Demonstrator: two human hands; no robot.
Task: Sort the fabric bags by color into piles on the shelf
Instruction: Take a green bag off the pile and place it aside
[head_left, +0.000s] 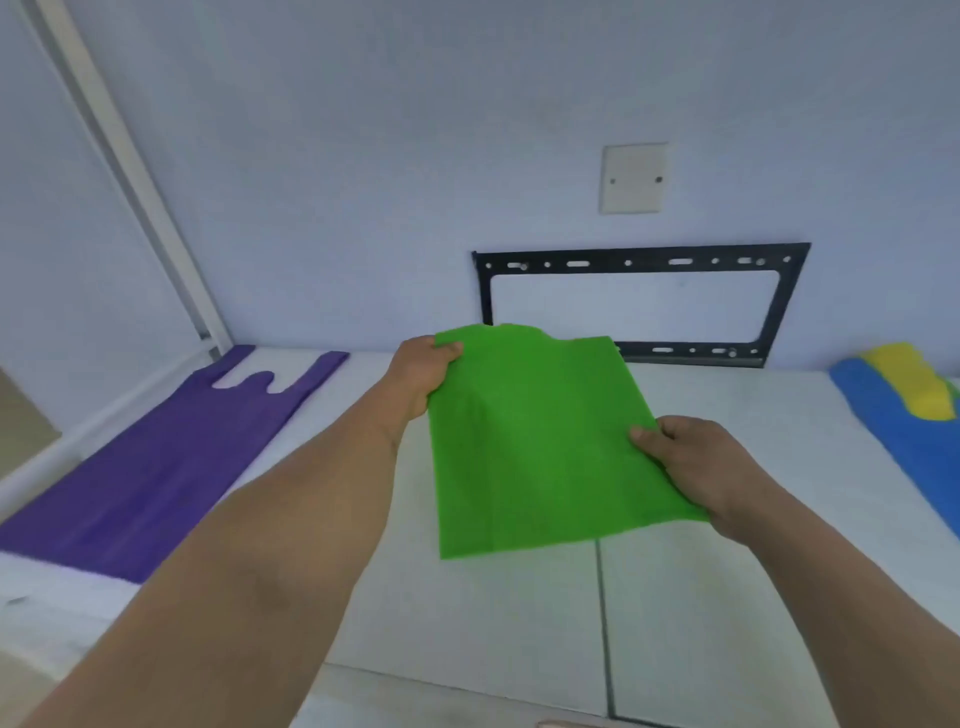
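A green fabric bag (540, 441) is held flat above the middle of the white shelf (493, 613). My left hand (418, 376) pinches its far left corner. My right hand (701, 470) grips its right edge. A purple bag (156, 467) lies spread flat on the shelf at the left, handles toward the wall. At the right edge a blue bag (904, 441) lies on the shelf with a yellow bag (909, 382) on top of it; both are partly cut off by the frame.
A black metal wall bracket (639, 304) is fixed to the wall just behind the shelf. Above it is a white blank wall plate (632, 178). A white frame post (135, 176) runs down to the shelf's back left corner. A seam (603, 623) splits the shelf top.
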